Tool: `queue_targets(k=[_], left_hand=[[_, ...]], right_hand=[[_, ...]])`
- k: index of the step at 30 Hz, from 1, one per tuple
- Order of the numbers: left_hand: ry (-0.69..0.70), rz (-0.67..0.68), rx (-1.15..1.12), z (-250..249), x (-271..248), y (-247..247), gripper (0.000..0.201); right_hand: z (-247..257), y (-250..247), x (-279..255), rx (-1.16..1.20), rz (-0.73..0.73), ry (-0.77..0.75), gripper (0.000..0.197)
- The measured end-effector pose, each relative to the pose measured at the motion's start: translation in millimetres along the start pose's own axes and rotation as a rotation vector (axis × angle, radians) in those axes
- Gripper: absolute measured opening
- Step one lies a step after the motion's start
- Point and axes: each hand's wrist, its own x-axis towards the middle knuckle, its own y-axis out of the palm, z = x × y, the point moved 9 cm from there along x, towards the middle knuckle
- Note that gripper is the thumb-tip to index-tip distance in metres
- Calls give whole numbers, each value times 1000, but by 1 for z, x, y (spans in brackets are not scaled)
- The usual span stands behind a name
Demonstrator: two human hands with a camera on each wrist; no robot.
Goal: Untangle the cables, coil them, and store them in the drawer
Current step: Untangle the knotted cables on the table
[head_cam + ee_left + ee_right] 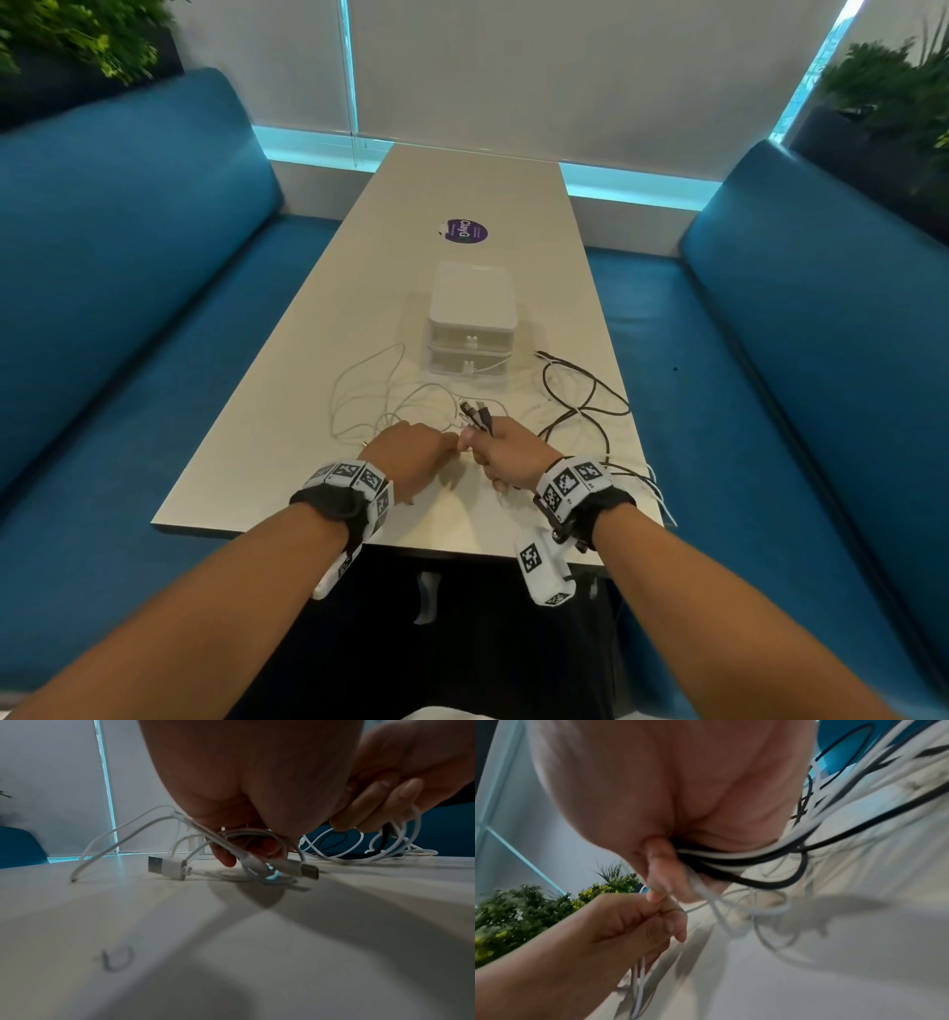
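White cables loop over the table to the left, and a black cable sprawls to the right. My right hand grips a bundle of black and white cables, whose plugs stick up above the fist. My left hand sits right against it and pinches white cable low over the table. A USB-A plug and a smaller plug lie just under that hand. The white two-drawer unit stands beyond the cables, and both of its drawers look closed.
The long white table runs away from me between blue benches. A purple round sticker lies behind the drawer unit. Some cable hangs over the table's right front corner. Plants stand in the far corners.
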Motion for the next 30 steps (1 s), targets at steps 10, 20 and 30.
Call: queue_targets(k=[10,20,30], left_hand=[[-4,-51,-44,3,-1,-4,27],[-82,-18,108,23,-7,-13,29],[-112,-28,165,-5,6,-10,33]], right_hand=[[10,-1,9,-666,-218,-207,22],[-2,-15,12,-995,-253,-153,26],[0,-32,9,-885,-430,-105,25]])
